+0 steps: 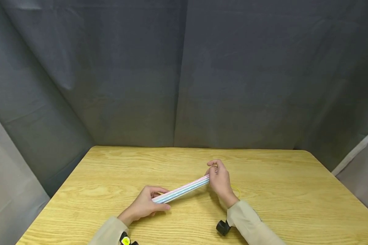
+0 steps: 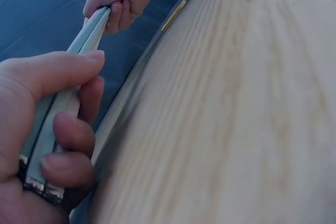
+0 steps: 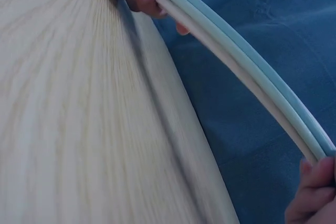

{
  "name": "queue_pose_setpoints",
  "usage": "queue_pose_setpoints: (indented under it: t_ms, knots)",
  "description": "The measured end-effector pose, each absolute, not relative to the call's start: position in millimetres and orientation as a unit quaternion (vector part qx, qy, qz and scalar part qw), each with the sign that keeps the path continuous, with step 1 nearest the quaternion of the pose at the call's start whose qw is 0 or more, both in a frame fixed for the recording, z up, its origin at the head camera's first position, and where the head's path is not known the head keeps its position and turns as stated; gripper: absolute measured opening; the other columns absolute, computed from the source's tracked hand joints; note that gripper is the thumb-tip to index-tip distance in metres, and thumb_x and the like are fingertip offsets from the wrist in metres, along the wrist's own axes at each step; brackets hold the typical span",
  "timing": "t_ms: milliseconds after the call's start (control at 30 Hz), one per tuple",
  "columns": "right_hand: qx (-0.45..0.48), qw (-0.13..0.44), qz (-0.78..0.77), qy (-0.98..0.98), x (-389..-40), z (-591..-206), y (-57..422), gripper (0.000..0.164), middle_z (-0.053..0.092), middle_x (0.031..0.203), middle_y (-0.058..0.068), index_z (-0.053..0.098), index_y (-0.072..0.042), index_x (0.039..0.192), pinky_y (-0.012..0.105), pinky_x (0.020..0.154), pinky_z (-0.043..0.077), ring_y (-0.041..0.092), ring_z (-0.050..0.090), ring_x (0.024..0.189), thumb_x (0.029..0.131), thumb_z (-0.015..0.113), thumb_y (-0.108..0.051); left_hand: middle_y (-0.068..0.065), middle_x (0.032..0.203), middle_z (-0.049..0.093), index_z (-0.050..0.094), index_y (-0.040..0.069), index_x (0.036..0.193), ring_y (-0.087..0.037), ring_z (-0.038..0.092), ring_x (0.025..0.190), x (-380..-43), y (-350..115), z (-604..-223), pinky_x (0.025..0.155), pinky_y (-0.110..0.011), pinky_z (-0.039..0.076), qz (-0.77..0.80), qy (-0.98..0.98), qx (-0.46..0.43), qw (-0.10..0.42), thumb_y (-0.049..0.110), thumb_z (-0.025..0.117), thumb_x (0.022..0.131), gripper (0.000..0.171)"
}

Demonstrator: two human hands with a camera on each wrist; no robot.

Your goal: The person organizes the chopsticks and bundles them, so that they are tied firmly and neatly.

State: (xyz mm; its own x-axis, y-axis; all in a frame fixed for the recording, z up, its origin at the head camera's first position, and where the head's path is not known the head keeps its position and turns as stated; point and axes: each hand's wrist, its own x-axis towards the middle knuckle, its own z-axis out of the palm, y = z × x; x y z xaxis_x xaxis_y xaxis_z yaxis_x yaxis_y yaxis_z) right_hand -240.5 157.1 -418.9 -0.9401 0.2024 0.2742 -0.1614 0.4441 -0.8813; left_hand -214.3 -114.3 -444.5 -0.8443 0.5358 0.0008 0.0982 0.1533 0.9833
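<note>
A long, narrow bundle of layered strips (image 1: pixel 182 191), pale pink, white and light blue, is held between both hands over the table. My left hand (image 1: pixel 145 203) grips its lower left end, thumb along one side and fingers curled round the other. At the upper right end, my right hand (image 1: pixel 220 180) pinches the bundle. The left wrist view shows black and silver patterned ends on the strips (image 2: pixel 44 129) by the left palm. In the right wrist view the bundle (image 3: pixel 247 72) bows in a slight curve between the hands.
A thin yellow loop (image 1: pixel 237 190) lies on the wooden table (image 1: pixel 125 166), partly behind the right wrist. Dark grey curtains (image 1: pixel 135 75) hang behind the table and at its sides. A small black camera (image 1: pixel 223 228) sits at the right sleeve.
</note>
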Motion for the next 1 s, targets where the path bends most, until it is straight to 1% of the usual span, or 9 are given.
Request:
queue_pose_setpoints:
  t_ms: [100,167,300,400,533,667,767,867,1000]
  knots:
    - [-0.037,0.156,0.545,-0.823,-241.0,-418.0,155.7,0.020,0.061,0.078,0.011,0.053,0.000,0.104,0.022,0.054,0.039,0.012,0.048,0.058,0.093,0.037,0.002,-0.002,0.071,0.070,0.064,-0.003,0.117,-0.003,0.038,0.038,-213.5,-113.3,-445.1,0.037,-0.018,0.031,0.613,0.738,0.220,0.174,0.009,0.081,0.075,0.047]
    - [-0.046,0.152,0.552,-0.819,-240.4,-416.8,154.7,0.020,0.059,0.080,0.011,0.054,0.001,0.104,0.022,0.054,0.038,0.012,0.046,0.060,0.092,0.037,0.002,-0.002,0.071,0.070,0.065,-0.002,0.117,-0.003,0.038,0.038,-213.0,-112.9,-445.8,0.037,-0.018,0.032,0.613,0.740,0.218,0.172,0.010,0.082,0.075,0.047]
    - [-0.046,0.135,0.557,-0.818,-239.6,-413.6,153.5,0.029,0.060,0.078,0.009,0.065,0.002,0.098,0.022,0.044,0.035,0.010,0.041,0.050,0.093,0.036,0.000,-0.005,0.072,0.070,0.065,-0.001,0.115,-0.005,0.039,0.038,-212.8,-113.4,-446.3,0.037,-0.020,0.032,0.615,0.742,0.207,0.166,0.011,0.083,0.074,0.046]
    - [-0.016,0.097,0.574,-0.813,-239.9,-412.0,154.9,0.034,0.062,0.072,0.007,0.071,0.001,0.095,0.024,0.040,0.035,0.013,0.041,0.042,0.095,0.036,-0.002,-0.007,0.073,0.070,0.066,-0.001,0.114,-0.005,0.038,0.038,-213.3,-114.9,-446.6,0.037,-0.020,0.032,0.617,0.745,0.197,0.159,0.012,0.084,0.074,0.046]
    - [0.052,0.029,0.599,-0.798,-241.8,-413.4,159.5,0.034,0.064,0.067,0.007,0.071,0.006,0.099,0.026,0.042,0.041,0.017,0.050,0.043,0.098,0.038,-0.004,-0.009,0.074,0.071,0.067,-0.002,0.112,-0.006,0.037,0.038,-213.8,-118.2,-447.6,0.038,-0.019,0.032,0.620,0.747,0.184,0.150,0.011,0.084,0.073,0.045]
    - [0.110,-0.020,0.601,-0.791,-242.6,-414.3,166.6,0.035,0.065,0.070,0.007,0.067,0.012,0.104,0.025,0.044,0.044,0.012,0.053,0.045,0.101,0.038,-0.009,-0.009,0.075,0.071,0.067,-0.003,0.111,-0.006,0.037,0.038,-214.1,-119.5,-448.7,0.038,-0.019,0.032,0.621,0.749,0.178,0.148,0.011,0.085,0.072,0.045]
    - [0.126,-0.031,0.595,-0.793,-243.2,-413.3,171.7,0.035,0.065,0.072,0.007,0.064,0.012,0.107,0.025,0.046,0.045,0.012,0.054,0.049,0.103,0.040,-0.013,-0.008,0.074,0.071,0.068,-0.002,0.111,-0.005,0.037,0.038,-214.8,-117.9,-448.4,0.038,-0.018,0.032,0.618,0.751,0.182,0.145,0.012,0.085,0.072,0.045]
    - [0.125,-0.024,0.586,-0.800,-244.6,-412.0,177.2,0.033,0.064,0.074,0.008,0.063,0.009,0.108,0.026,0.047,0.044,0.016,0.053,0.052,0.104,0.043,-0.017,-0.007,0.073,0.071,0.068,-0.003,0.111,-0.004,0.037,0.038,-216.7,-114.7,-446.9,0.038,-0.018,0.032,0.614,0.753,0.191,0.138,0.013,0.084,0.073,0.044]
    - [0.128,-0.019,0.588,-0.798,-245.9,-409.0,185.3,0.034,0.063,0.081,0.011,0.059,0.009,0.113,0.030,0.054,0.048,0.019,0.055,0.060,0.105,0.039,-0.017,-0.007,0.072,0.069,0.068,-0.005,0.110,-0.003,0.038,0.039,-219.0,-111.7,-444.8,0.039,-0.017,0.032,0.615,0.751,0.199,0.131,0.011,0.084,0.073,0.044]
